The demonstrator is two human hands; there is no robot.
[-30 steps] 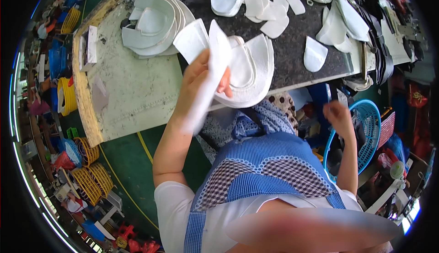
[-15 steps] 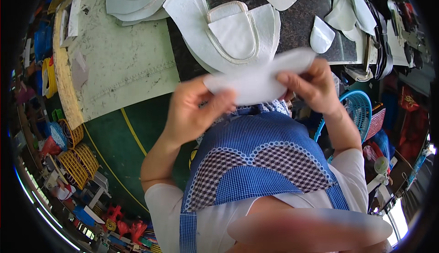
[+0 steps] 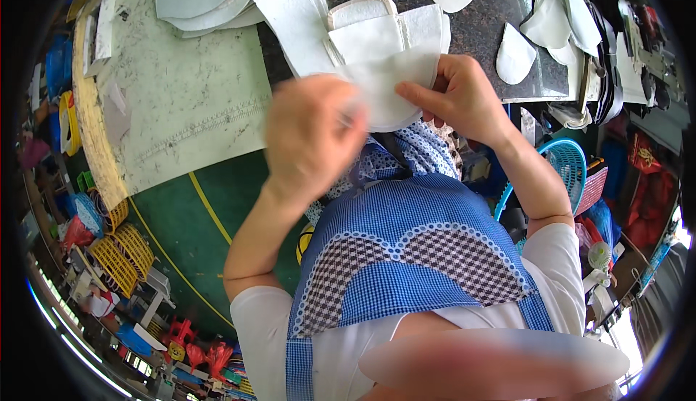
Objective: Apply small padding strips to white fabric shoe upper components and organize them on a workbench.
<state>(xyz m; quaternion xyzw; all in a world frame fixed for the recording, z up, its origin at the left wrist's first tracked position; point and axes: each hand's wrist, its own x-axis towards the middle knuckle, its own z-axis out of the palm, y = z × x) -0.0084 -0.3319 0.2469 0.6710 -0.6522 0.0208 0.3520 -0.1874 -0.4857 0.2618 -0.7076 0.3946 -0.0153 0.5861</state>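
In front of me I hold a white fabric piece point(image 3: 389, 104) with a rounded lower edge. My right hand point(image 3: 464, 100) pinches its right side, the thumb on the near face and the fingers behind. At its left side is my left hand point(image 3: 308, 140), curled and blurred by motion, so its grip on the piece cannot be made out. Just beyond, on the table, lies a pile of white curved fabric pieces point(image 3: 297, 17). A smaller U-shaped white piece point(image 3: 366, 42) rests on top, its lower part covered by the held one.
Stacked white pieces point(image 3: 210, 2) lie at the far left on a pale, marked cutting board point(image 3: 196, 89). A single rounded white piece point(image 3: 515, 54) sits on the dark tabletop point(image 3: 482, 35) to the right. Below the table's right edge stands a blue plastic basket point(image 3: 573, 172).
The held piece has swung from lying sideways to hanging rounded edge down. Both hands have risen toward the pile, and the right hand has shifted left.
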